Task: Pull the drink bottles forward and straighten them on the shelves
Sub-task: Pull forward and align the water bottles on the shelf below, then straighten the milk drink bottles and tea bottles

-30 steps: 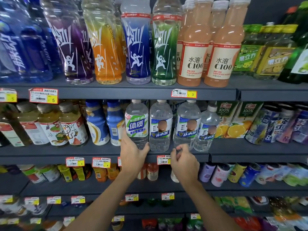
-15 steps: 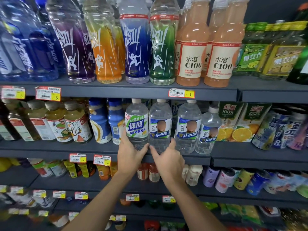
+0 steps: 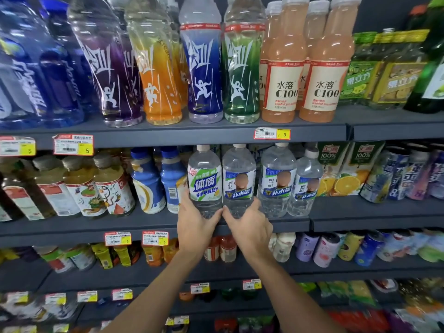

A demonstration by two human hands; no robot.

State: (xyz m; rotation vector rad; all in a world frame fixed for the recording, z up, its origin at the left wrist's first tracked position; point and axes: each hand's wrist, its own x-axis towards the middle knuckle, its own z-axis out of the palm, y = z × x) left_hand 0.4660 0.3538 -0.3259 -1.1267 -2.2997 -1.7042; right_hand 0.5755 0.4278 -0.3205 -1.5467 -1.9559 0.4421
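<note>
Head view: left hand (image 3: pixel 197 223) wraps the lower body of the green-labelled bottle (image 3: pixel 204 182), right hand (image 3: pixel 249 228) wraps the lower body of the blue-labelled bottle (image 3: pixel 239 183) just beside it. Both bottles stand upright, side by side, near the front edge of the middle shelf (image 3: pixel 360 223).

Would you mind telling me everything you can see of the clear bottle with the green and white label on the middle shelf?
The bottle is clear plastic with a pale cap and colourless drink. Its green and white label faces forward. It stands upright near the shelf edge. The left hand grips its lower part; a blue-labelled bottle stands close beside it.
</note>
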